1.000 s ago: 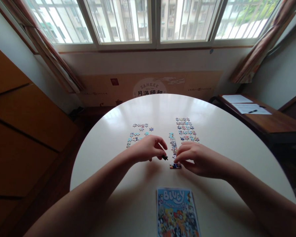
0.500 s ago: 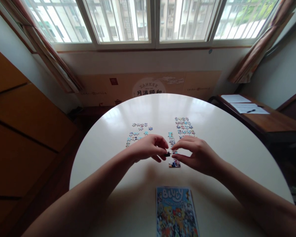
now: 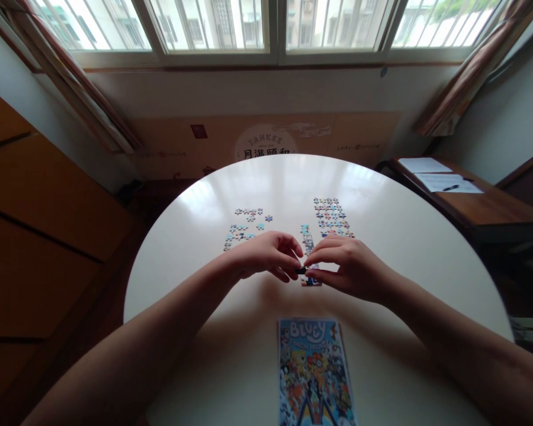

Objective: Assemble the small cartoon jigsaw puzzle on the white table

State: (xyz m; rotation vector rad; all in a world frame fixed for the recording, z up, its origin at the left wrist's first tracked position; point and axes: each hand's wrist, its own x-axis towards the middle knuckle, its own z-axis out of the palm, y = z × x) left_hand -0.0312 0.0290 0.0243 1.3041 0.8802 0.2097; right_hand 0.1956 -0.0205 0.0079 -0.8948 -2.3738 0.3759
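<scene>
Between the fingertips of my left hand (image 3: pixel 273 255) is a small dark puzzle piece (image 3: pixel 301 270). My right hand (image 3: pixel 349 266) meets it from the other side, its thumb and forefinger closed in at the piece's edge. Both hands hover above a narrow strip of joined puzzle pieces (image 3: pixel 308 236), whose lower end (image 3: pixel 311 283) shows beneath my fingers. Part of that strip is hidden by the hands. A block of puzzle pieces in rows (image 3: pixel 331 214) lies beyond my right hand. Loose puzzle pieces (image 3: pixel 249 212) are spread beyond my left hand.
A colourful Bluey picture sheet (image 3: pixel 315 367) lies on the round white table (image 3: pixel 195 219) nearest me. At the right, a brown side table (image 3: pixel 497 204) bears papers (image 3: pixel 448 183) and a pen. Past the table are a printed cardboard panel (image 3: pixel 160 136) and windows.
My right thumb and forefinger have moved left and closed in on the dark piece at my left fingertips. The whole view has tilted slightly downward, showing more of the picture sheet.
</scene>
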